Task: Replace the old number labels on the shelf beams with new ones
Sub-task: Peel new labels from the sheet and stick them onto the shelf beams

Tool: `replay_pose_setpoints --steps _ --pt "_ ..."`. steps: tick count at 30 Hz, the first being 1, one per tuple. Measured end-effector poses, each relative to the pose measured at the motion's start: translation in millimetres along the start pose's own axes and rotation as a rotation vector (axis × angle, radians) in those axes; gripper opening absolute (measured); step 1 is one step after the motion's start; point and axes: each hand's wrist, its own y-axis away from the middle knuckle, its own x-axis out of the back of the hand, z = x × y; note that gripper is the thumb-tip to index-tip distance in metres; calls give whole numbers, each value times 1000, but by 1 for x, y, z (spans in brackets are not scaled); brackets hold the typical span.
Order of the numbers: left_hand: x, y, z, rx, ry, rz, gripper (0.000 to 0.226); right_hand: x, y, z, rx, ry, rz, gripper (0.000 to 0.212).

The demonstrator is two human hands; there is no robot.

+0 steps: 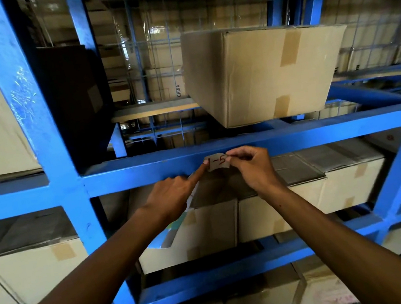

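Two hands were on one label (217,161) at frame centre, on the front face of the blue beam (296,137). It read "1-5" in red. Left hand (172,195) pressed its left edge with a straight index finger, other fingers curled, some paper apparently tucked beneath. Right hand (251,167) pinched the right edge, fingers pressed together. Couldn't tell whether this was the old label being peeled or the new one going on. No other labels were visible, so overall progress was unclear.
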Motion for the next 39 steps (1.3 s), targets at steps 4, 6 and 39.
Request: replay_pose_setpoints --steps 4,6,39 --pt "-8 -1 -2 -4 -23 22 93 0 -4 3 4 17 8 16" --pt "-11 1 -2 -1 -29 27 93 -1 -5 4 15 42 16 16" --pt "-1 -1 14 40 -109 33 97 8 -14 6 143 296 27 15"
